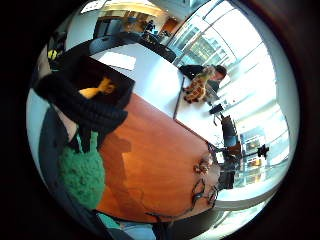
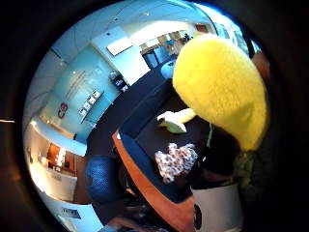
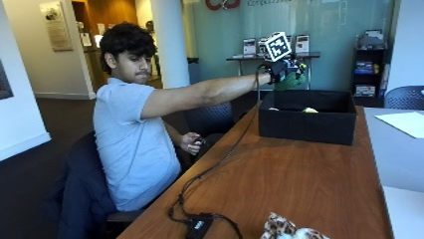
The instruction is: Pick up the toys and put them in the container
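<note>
A person sits at a long wooden desk (image 3: 298,174) with the right arm stretched out over a black container (image 3: 306,117) that stands at the far end of the desk. The gloved right hand (image 3: 283,73) hangs above the container's open top, its fingers curled around a green and yellow soft toy (image 3: 291,81) held just above the rim. In the thumb-side palm view the toy's yellow plush (image 2: 219,87) fills much of the picture, close against the palm; in the little-finger-side view its green knitted part (image 1: 82,172) shows beside the container.

Inside the container lies a yellow toy (image 3: 309,110) and a spotted plush (image 2: 176,160) on its dark floor. At six o'clock from the container, on the near edge of the desk, sits a spotted giraffe-like toy (image 3: 285,230). The bare left hand (image 3: 192,143) rests low beside the desk edge.
</note>
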